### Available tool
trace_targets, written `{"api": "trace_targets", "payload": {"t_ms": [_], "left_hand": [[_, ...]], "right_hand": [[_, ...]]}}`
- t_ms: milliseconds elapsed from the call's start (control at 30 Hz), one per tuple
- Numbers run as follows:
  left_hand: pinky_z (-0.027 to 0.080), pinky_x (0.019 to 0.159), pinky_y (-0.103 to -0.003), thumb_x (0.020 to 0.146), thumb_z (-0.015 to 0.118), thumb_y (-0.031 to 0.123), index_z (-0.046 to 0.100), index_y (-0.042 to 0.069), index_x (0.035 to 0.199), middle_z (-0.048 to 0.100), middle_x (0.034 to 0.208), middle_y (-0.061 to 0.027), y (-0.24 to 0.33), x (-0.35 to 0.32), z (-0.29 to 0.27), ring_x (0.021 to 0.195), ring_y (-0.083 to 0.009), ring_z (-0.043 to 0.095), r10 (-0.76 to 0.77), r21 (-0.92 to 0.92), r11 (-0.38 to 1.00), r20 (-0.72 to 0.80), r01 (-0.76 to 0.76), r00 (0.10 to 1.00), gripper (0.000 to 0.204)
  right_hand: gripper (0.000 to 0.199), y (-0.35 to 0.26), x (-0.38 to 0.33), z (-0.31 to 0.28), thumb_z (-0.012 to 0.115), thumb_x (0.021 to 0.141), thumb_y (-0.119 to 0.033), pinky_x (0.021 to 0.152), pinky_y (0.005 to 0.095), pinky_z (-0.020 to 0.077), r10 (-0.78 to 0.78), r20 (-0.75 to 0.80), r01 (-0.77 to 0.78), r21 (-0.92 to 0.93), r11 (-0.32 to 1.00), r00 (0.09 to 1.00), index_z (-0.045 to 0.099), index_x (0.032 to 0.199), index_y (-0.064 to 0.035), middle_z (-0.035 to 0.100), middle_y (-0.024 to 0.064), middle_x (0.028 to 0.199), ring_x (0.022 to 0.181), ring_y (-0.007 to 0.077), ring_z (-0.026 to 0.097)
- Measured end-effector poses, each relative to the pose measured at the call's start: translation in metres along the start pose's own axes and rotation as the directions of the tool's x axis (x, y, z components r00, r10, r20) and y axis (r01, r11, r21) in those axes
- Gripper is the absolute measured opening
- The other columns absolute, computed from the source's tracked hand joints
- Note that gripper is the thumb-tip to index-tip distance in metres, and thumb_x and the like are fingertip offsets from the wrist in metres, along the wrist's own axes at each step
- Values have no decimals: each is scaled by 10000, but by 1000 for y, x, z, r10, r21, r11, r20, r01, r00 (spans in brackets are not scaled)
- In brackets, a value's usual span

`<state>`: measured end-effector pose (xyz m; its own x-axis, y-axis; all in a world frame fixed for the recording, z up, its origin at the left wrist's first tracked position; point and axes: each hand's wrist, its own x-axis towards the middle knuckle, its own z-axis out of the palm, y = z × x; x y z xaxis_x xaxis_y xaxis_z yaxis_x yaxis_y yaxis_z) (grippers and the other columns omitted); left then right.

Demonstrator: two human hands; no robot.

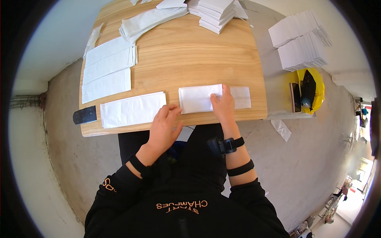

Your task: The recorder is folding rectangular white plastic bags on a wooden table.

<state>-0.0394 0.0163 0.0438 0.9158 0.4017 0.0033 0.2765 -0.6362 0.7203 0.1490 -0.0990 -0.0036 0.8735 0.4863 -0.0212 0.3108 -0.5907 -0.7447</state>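
Observation:
A flat white paper piece (194, 99) lies near the table's front edge, and a thinner, see-through white sleeve (242, 98) reaches out from its right end. My right hand (224, 106) grips the white paper piece at its right end, thumb on top and fingers at the far edge. Whether the paper sits inside the sleeve or on it, I cannot tell. Just left of it, my left hand (162, 127) is open, fingertips close to the paper's left end and thumb apart. Beside that hand rests a pile of long white sleeves (133, 110).
More white sleeves (106, 85) lie at the table's left, with a fanned bundle (152, 22) behind. Stacked white cards (216, 15) stand at the back. A black phone-like object (85, 115) overhangs the left edge. On a grey surface to the right are white stacks (297, 51) and a yellow bag (317, 95).

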Motion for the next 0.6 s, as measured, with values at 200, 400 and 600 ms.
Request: {"api": "trace_targets", "payload": {"t_ms": [200,400,600], "left_hand": [[281,1112,-469,793,702,166,400,-5,1378,349,1458,-197,2,14,18,1380,-357,304,113,260,960,-40,-99,993,680],[204,1159,-460,822,671,393,289,-17,1455,236,1546,-179,-9,17,30,1446,-315,203,153,464,866,113,-188,982,845],[182,1167,-456,778,648,561,296,-6,1457,238,1554,-150,-26,14,31,1450,-267,206,171,470,856,135,-215,976,952]], "right_hand": [[529,-3,0,0,615,826,-160,816,476,489,22,26,-21,-20,1000,999,436,1278,48,632,287,1032,952,422,623],[517,-12,-2,-1,616,825,-171,799,483,489,90,81,-90,-4,996,993,446,1271,27,640,279,996,933,413,630],[455,2,-1,-5,634,824,-159,761,439,506,26,29,-26,-31,999,999,499,1237,-23,673,194,940,862,355,654]]}}
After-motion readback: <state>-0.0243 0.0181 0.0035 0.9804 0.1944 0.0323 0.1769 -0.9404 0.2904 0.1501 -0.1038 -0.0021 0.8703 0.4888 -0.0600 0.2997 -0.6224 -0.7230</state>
